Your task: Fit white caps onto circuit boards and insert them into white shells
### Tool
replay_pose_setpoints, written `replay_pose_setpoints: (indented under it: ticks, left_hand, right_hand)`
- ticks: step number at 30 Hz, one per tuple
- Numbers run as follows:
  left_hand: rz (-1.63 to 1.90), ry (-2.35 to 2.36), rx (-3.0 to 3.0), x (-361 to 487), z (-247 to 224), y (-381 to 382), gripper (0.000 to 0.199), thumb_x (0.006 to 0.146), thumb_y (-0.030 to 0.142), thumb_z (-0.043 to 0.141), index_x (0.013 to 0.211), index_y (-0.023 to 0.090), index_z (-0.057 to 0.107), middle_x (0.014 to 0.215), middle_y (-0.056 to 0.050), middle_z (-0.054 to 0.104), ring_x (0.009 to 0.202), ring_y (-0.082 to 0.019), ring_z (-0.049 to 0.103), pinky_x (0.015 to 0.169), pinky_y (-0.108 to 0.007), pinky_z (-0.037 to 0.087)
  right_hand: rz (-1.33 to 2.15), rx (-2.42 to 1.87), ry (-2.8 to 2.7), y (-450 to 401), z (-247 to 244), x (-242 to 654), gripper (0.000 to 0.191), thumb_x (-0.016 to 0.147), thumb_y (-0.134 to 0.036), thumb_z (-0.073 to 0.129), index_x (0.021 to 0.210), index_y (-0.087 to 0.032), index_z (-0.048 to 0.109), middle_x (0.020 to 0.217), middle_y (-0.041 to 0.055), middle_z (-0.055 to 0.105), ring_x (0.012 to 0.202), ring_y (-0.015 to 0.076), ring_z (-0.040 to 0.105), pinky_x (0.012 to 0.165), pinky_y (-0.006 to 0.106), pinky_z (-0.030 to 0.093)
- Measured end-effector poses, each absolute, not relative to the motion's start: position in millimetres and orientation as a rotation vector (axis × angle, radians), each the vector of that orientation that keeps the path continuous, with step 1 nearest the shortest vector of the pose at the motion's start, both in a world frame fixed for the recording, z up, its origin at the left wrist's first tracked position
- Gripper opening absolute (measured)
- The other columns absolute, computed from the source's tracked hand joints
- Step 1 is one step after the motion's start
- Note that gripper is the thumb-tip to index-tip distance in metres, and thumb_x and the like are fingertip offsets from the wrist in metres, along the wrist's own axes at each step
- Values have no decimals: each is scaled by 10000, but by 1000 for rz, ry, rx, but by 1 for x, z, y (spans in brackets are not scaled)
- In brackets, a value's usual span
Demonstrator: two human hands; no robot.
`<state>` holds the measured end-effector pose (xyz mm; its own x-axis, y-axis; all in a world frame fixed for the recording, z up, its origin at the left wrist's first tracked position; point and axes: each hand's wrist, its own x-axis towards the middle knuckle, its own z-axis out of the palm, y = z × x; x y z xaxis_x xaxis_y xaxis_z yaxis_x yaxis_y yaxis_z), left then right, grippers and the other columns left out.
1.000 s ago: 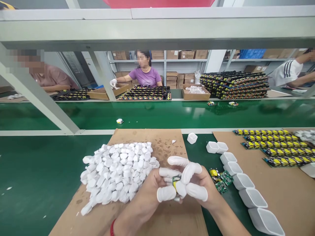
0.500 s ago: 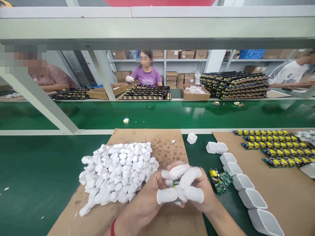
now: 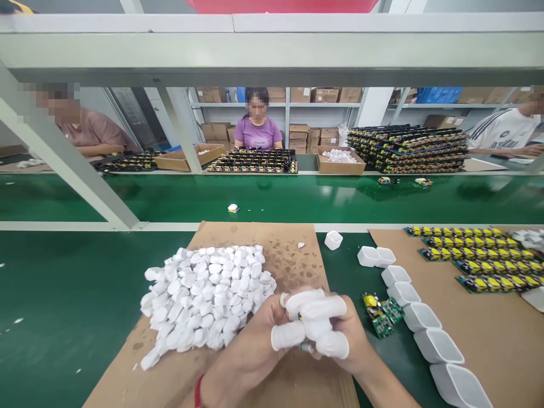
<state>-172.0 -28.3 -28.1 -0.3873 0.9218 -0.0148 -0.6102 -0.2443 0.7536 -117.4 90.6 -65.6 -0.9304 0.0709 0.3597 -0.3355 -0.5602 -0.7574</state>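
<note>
My left hand (image 3: 272,326) and my right hand (image 3: 346,326), both with white finger covers, meet over the cardboard sheet (image 3: 293,379). Between them they grip a small circuit board (image 3: 306,347), mostly hidden by the fingers, along with something white that is hard to tell from the finger covers. Left of my hands lies a heap of white pieces (image 3: 208,294). Several green boards with a yellow part (image 3: 382,314) rest on the green table just right of my right hand.
White cups (image 3: 437,344) form a line at the right, beside rows of yellow-topped boards (image 3: 493,252) on cardboard. A green conveyor (image 3: 289,198) crosses behind. A metal frame (image 3: 272,51) spans overhead. People sit across the conveyor.
My fingers have drawn closer together over the board, hiding more of it. Small boards on the conveyor have shifted right. The person opposite has lowered a raised hand.
</note>
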Motion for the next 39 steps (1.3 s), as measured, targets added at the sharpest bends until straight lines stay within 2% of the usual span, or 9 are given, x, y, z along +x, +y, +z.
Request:
replay_pose_setpoints:
  ticks: [4, 8, 10, 14, 18, 26, 30, 34, 39]
  left_hand:
    - [1833, 901, 472, -173, -37, -27, 251, 701, 311, 831, 717, 114, 676, 634, -9, 531, 602, -66, 475, 585, -135, 395]
    - [1830, 928, 493, -176, -49, -28, 282, 728, 360, 802, 819, 118, 691, 669, -37, 567, 635, -124, 541, 637, -213, 468]
    - [1836, 909, 480, -178, -53, -28, 320, 713, 383, 814, 856, 125, 690, 690, -40, 573, 636, -134, 554, 636, -228, 491]
    - [1916, 892, 463, -180, -53, -27, 306, 700, 386, 826, 820, 140, 689, 722, -31, 575, 640, -117, 548, 611, -204, 509]
    - [2036, 1064, 433, -183, -47, -24, 302, 715, 347, 822, 883, 145, 674, 841, -48, 609, 760, -129, 554, 705, -206, 488]
    - [2166, 1331, 445, -188, -44, -27, 648, 603, 285, 880, 1127, 163, 520, 993, -69, 620, 930, -195, 574, 792, -254, 434]
    - [2082, 1304, 641, -191, -56, -26, 643, 674, 352, 822, 1197, 160, 502, 1101, -94, 584, 1071, -243, 537, 897, -313, 429]
    - [2161, 1383, 533, -191, -69, -21, 900, 735, 478, 735, 1416, 171, 234, 1346, -172, 433, 1122, -257, 517, 969, -384, 415]
    - [1707, 2175, 1087, -183, -93, -13, 484, 883, 312, 517, 1341, 162, 475, 1296, -178, 506, 1113, -306, 508, 1029, -475, 333]
  right_hand:
    - [2562, 308, -1328, 91, -65, -117, 528, 567, -411, 878, 1058, -321, 708, 815, 26, 696, 450, 66, 491, 378, 157, 401]
    - [2284, 357, -1520, 92, -61, -120, 280, 641, -418, 829, 853, -249, 759, 811, 63, 711, 646, 171, 630, 528, 248, 524]
    - [2211, 329, -1580, 92, -64, -122, 295, 658, -465, 804, 841, -238, 758, 829, 74, 714, 729, 210, 653, 584, 282, 547]
    - [2272, 340, -1607, 95, -76, -127, 637, 675, -632, 715, 1177, -245, 642, 1143, 108, 659, 996, 270, 631, 764, 355, 561]
    - [2058, 295, -1737, 102, -78, -131, 786, 678, -630, 709, 1339, -270, 482, 1356, 115, 503, 1247, 302, 467, 1051, 467, 391]
    - [1510, 19, -2070, 104, -70, -129, 469, 753, -283, 643, 1215, -218, 590, 1117, 92, 633, 1023, 254, 599, 952, 420, 477]
    - [1411, 79, -2115, 103, -77, -130, 418, 733, -242, 638, 1149, -229, 612, 1131, 84, 651, 1040, 251, 612, 931, 384, 496]
    - [1654, -86, -1856, 114, -76, -148, 449, 716, -335, 658, 1135, -206, 561, 1053, 94, 684, 973, 238, 646, 919, 407, 509]
    - [1622, -438, -1738, 167, -59, -214, 450, 700, -497, 633, 993, -160, 586, 1011, 110, 679, 991, 254, 637, 930, 415, 495]
